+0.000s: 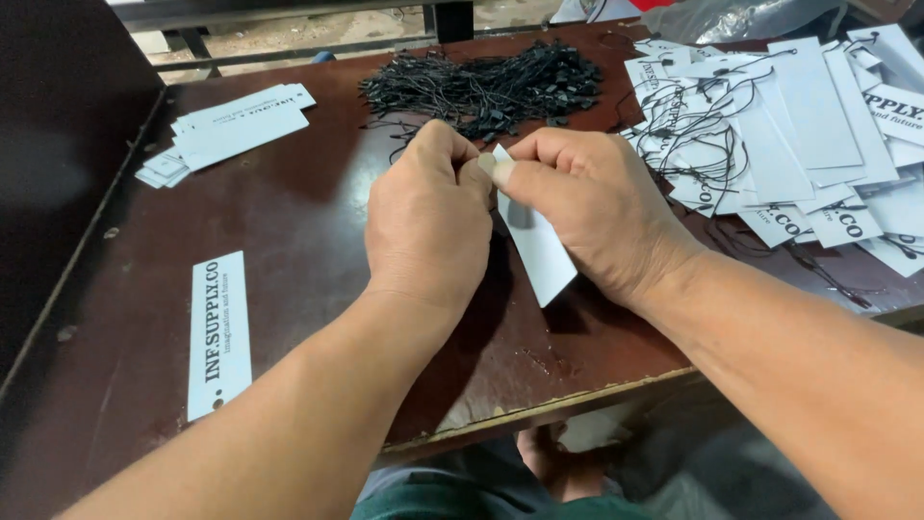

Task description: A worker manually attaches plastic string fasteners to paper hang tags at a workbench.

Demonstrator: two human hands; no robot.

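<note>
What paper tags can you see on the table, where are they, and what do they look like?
Held tag: between the left hand and right hand, white, long rectangle.
Single tag: near left on the brown table, white strip, dark print, small hole.
Small stack: far left, white, fanned.
Big pile: far right, white tags with black strings.

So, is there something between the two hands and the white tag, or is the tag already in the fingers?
Nothing visible stands between them. The left hand and the right hand both pinch the top end of the white tag, which hangs down over the brown table. The black strings lie farther back, apart.
</note>
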